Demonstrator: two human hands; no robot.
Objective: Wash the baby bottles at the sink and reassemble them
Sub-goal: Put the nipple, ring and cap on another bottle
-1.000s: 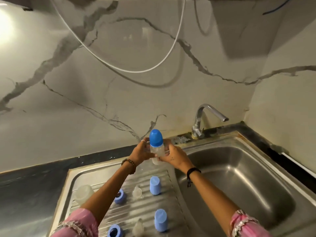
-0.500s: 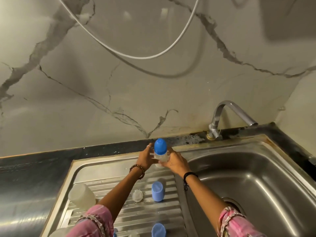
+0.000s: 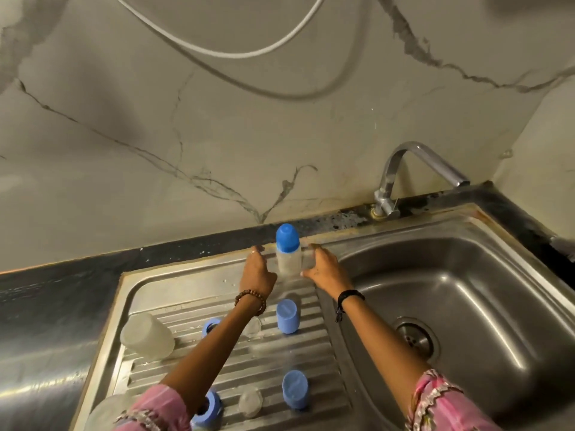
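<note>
1. On the left of the drainboard (image 3: 149,306) one clear bottle body (image 3: 146,335) lies open and without a top, and beside it sits a blue collar ring (image 3: 211,326); a second ring (image 3: 207,407) and a clear teat (image 3: 250,405) wait near the front edge
2. The left hand (image 3: 256,270) held the assembled bottle half a second ago; now its grip is released, the fingers are straight and stand just beside the bottle, apart from it
3. The assembled bottle (image 3: 288,255), with its blue cap on, now stands upright by itself at the back of the drainboard, between the two hands
4. Two loose blue caps (image 3: 287,315) stand in front of it, so I judge one bottle is finished and at least one more must be put together
5. The right hand (image 3: 323,269) has also let go, its grip released and near the bottle
6. The sink basin (image 3: 466,290) and the tap (image 3: 413,169) are on the right, and no water runs
</note>
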